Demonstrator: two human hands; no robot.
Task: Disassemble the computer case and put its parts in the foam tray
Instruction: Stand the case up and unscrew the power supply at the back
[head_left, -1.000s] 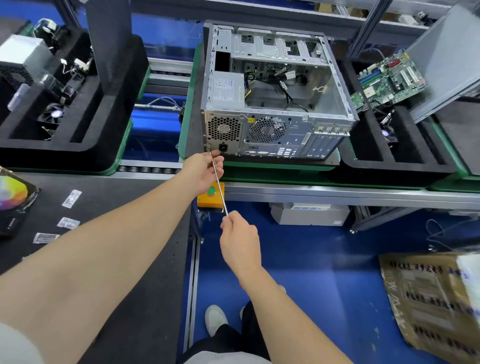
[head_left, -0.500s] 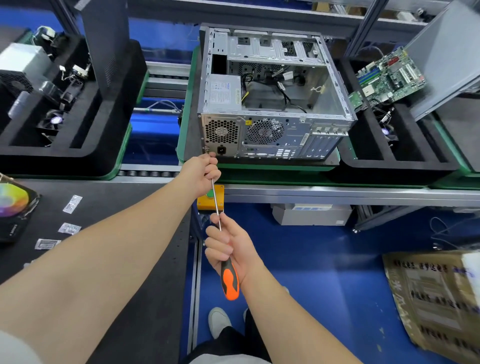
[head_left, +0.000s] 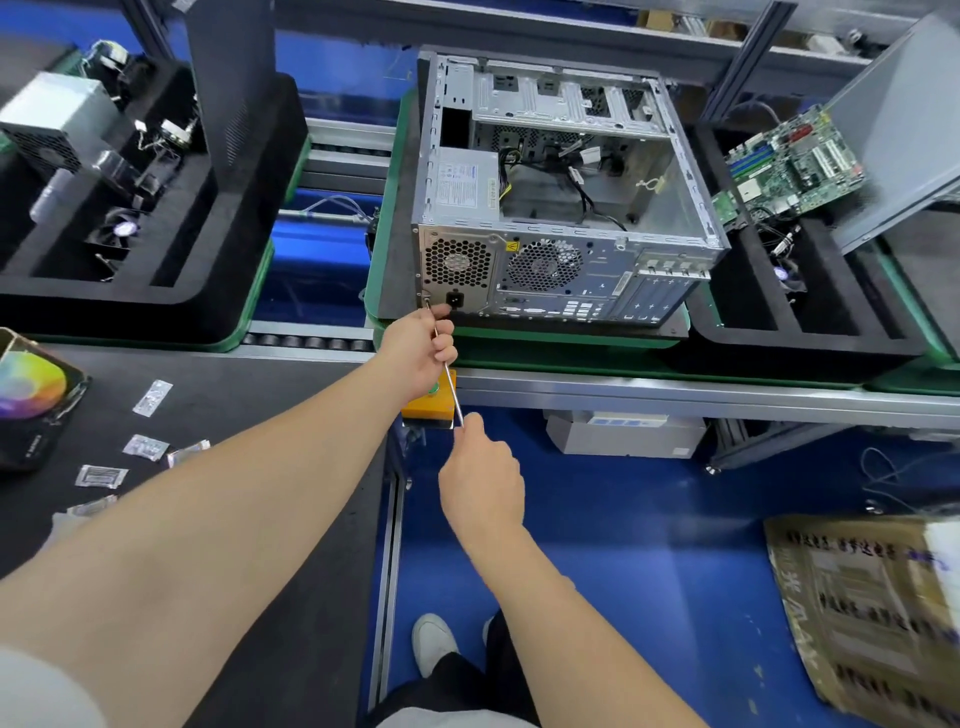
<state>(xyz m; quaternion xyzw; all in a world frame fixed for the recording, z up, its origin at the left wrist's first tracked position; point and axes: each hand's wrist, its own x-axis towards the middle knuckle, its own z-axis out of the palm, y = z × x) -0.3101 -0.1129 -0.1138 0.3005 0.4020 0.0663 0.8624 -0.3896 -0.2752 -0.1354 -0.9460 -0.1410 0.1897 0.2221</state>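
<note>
Centrally, on a green pallet (head_left: 571, 347): computer case (head_left: 670, 208), side panel off, open face up, rear panel turned to the near side. Inside, at its left: grey power supply (head_left: 465, 182), label up. Across the bare floor: loose black and yellow cables (head_left: 584, 195). Along the far wall: metal drive cage.

Screwdriver (head_left: 449, 376): thin metal shaft slanting from near right up to far left, tip at the near left corner of the rear panel, just left of the power socket.

Left hand (head_left: 415, 348): pinches the shaft close to the tip, fingers curled round it. Touching the case or just off it, cannot tell.

Right hand (head_left: 483, 478): fist closed round the handle end, handle itself hidden, thumb laid up toward the shaft.

Right foam tray (head_left: 810, 338), black, just beside the case: green motherboard (head_left: 789, 161) leaning at its far end, small fan (head_left: 784, 275) with wires in a pocket nearer. Tilted grey metal panel (head_left: 898, 130) at its right.

Left foam tray (head_left: 156, 296), well apart from the case: grey power unit (head_left: 57, 124) at far left, fan (head_left: 122, 228) in a near pocket, small wired parts between, dark panel (head_left: 234, 78) standing upright at its right side.

Under the left hand: orange button box (head_left: 428, 405). On the dark mat, near left: scattered clear packets (head_left: 148, 447). On the blue floor, near right: cardboard box (head_left: 872, 613).
</note>
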